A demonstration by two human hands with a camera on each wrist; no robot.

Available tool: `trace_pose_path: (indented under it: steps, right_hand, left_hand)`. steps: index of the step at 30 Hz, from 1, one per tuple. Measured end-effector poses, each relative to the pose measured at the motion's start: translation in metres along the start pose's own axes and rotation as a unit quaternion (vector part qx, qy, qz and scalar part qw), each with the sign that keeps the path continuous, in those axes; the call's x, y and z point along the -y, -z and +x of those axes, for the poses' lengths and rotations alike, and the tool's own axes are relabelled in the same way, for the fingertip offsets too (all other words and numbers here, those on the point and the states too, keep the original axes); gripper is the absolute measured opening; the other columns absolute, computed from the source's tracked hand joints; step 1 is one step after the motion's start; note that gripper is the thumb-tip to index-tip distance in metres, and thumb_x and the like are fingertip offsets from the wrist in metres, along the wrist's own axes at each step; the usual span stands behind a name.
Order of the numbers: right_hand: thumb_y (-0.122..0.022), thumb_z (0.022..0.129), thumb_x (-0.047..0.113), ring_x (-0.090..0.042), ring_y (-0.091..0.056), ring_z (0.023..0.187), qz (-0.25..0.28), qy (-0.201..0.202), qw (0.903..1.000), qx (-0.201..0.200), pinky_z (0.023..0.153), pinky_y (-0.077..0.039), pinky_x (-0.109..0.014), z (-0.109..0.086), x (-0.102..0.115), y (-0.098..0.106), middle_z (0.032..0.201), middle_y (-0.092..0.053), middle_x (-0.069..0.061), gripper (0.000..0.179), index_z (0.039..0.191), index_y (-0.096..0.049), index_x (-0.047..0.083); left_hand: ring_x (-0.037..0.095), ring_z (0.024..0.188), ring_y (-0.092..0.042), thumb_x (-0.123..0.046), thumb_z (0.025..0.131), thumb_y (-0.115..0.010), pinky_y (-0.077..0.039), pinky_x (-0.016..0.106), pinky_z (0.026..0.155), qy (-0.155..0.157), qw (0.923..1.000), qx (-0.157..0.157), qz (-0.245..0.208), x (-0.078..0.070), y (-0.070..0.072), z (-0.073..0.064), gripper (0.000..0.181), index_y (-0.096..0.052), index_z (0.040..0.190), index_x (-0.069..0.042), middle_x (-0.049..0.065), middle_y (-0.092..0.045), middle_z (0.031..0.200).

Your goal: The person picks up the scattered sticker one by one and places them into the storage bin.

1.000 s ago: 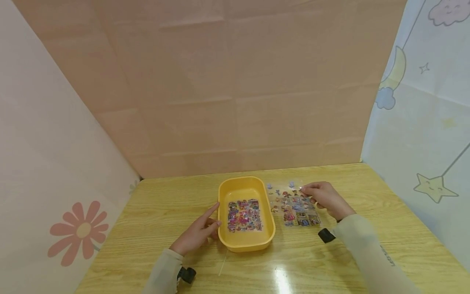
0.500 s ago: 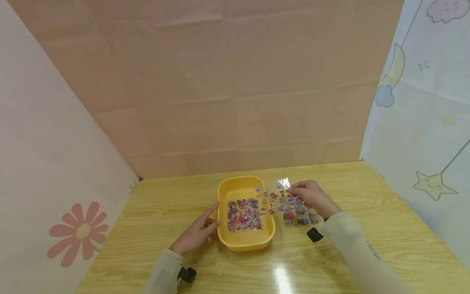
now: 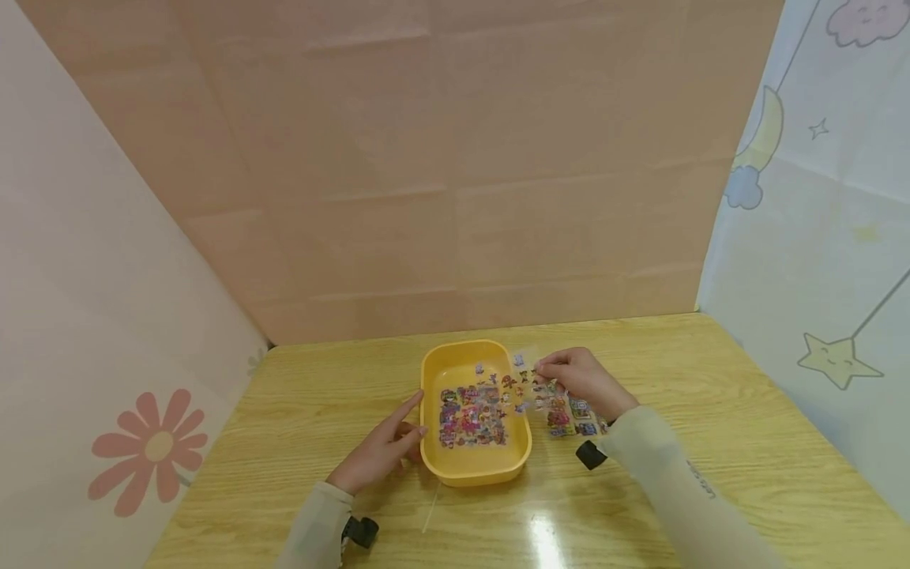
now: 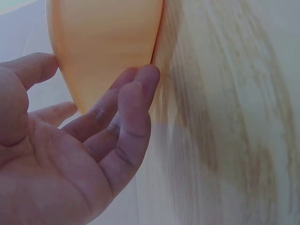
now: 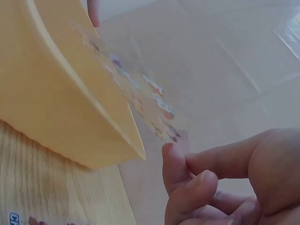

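Observation:
A clear sticker sheet (image 3: 506, 381) with small cartoon figures is pinched by its right edge between thumb and finger of my right hand (image 3: 584, 381). It reaches over the right rim of a yellow plastic bin (image 3: 478, 477). In the right wrist view the sheet (image 5: 136, 93) slants up over the bin wall (image 5: 61, 103). Inside the bin lies another colourful sticker sheet (image 3: 472, 419). My left hand (image 3: 384, 449) touches the bin's left side; in the left wrist view its fingers (image 4: 133, 117) are loosely bent beside the bin's wall (image 4: 103, 42).
More sticker sheets (image 3: 562, 423) lie on the wooden table (image 3: 320, 395) right of the bin, partly under my right hand. A thin pale strip (image 3: 430, 510) lies in front of the bin. A plain backdrop (image 3: 455, 197) stands behind, with printed cloths at both sides.
My right hand has lifted the clear sticker sheet off the sheets on the right and moved it left, over the bin's right rim. My left hand has stayed at the bin.

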State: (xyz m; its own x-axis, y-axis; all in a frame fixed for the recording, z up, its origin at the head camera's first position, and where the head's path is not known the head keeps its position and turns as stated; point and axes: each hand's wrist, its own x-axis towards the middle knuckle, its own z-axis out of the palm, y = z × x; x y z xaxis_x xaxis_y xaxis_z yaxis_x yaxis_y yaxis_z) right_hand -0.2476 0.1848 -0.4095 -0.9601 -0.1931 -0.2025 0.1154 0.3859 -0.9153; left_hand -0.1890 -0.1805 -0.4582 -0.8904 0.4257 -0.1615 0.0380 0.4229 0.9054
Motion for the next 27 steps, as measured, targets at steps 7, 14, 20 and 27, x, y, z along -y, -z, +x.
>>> trace_pose_path:
  steps: [7,14,20,27]
  right_hand:
    - [-0.054,0.104,0.013,-0.013,-0.048,0.061,-0.010,0.009,0.9999,0.006,0.050,-0.037,-0.028,0.002,0.008,-0.016,0.100,-0.073,-0.010,0.030,0.125,-0.065,-0.005]
    - [-0.056,0.102,0.011,-0.020,-0.054,0.071,-0.012,0.024,0.9993,0.026,0.060,-0.045,-0.033,0.005,0.012,-0.033,0.099,-0.074,-0.008,0.026,0.120,-0.067,-0.003]
    - [-0.058,0.101,0.009,-0.024,-0.061,0.082,-0.028,0.029,0.9986,0.035,0.070,-0.050,-0.038,0.003,0.017,-0.046,0.100,-0.075,-0.008,0.022,0.116,-0.070,-0.001]
    - [-0.057,0.098,0.006,-0.033,-0.064,0.087,-0.039,0.030,0.9983,0.031,0.066,-0.050,-0.038,0.004,0.022,-0.059,0.096,-0.074,-0.008,0.023,0.116,-0.069,-0.001]
  left_hand:
    - [0.029,0.088,-0.066,-0.037,0.106,-0.050,-0.053,0.038,0.063,0.000,1.0000,-0.001,-0.002,-0.004,-0.001,0.000,0.068,-0.014,0.163,-0.028,0.013,-0.065,0.111]
    - [0.028,0.088,-0.064,-0.038,0.106,-0.050,-0.052,0.040,0.063,0.000,1.0000,-0.007,-0.007,-0.005,-0.002,-0.002,0.068,-0.013,0.163,-0.026,0.013,-0.065,0.113]
    - [0.029,0.088,-0.064,-0.038,0.106,-0.049,-0.052,0.040,0.062,-0.005,1.0000,-0.003,-0.005,-0.004,-0.002,-0.002,0.069,-0.012,0.163,-0.026,0.013,-0.065,0.114]
    - [0.029,0.087,-0.065,-0.039,0.106,-0.050,-0.053,0.039,0.063,-0.010,0.9999,0.005,0.000,-0.003,0.000,-0.001,0.069,-0.012,0.163,-0.027,0.015,-0.065,0.115]
